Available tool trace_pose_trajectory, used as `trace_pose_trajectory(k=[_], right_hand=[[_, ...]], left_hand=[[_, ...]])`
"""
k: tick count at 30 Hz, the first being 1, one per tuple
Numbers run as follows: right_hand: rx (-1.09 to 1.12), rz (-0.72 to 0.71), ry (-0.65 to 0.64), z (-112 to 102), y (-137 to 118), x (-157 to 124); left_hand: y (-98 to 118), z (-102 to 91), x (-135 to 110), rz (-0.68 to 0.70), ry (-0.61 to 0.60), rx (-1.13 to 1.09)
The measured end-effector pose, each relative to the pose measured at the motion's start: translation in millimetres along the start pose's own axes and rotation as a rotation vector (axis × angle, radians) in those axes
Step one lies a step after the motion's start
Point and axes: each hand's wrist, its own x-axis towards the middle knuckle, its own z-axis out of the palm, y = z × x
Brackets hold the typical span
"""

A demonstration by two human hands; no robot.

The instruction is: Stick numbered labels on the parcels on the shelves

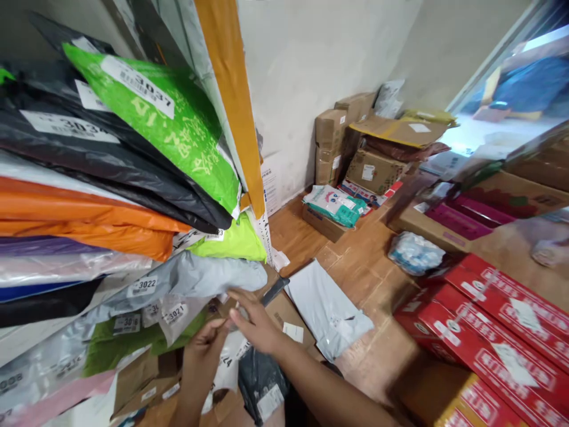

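My left hand [205,345] and my right hand [254,325] meet low in the middle, just under a grey parcel [191,277] labelled 3022. The right hand's fingers grip a dark marker [275,290] that points up and to the right. Fingers of the left hand are pinched together on something small and pale that I cannot make out. Below the hands lie a white parcel [229,363] and a dark grey parcel [260,382]. To the left, stacked mailers fill a shelf: a green one [155,121] labelled 3037, black ones [89,157] and an orange one [89,216].
An orange shelf upright [231,107] stands beside the stack. A grey mailer [329,308] lies on the wooden floor [355,267]. Red cartons [489,320] crowd the right, brown cardboard boxes [371,169] and a teal-and-white pack [338,204] stand by the back wall. A bright doorway [511,95] is at the upper right.
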Motion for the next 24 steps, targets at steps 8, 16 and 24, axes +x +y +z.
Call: trace_pose_trajectory(k=[8,16,24], right_hand=[[0.739,0.520,0.136,-26.2,22.9,-110.6],[0.766,0.530,0.546,-81.3,5.5,-141.7],[0.281,0.526,0.333,-171.8,46.0,-190.2]], left_hand=[[-30.4,42.8,-31.8,0.055,-0.061,-0.148],[-17.7,98.4,-64.7,0.337,-0.414,0.007],[-61.4,203.9,-119.3,-0.036,-0.623,0.043]])
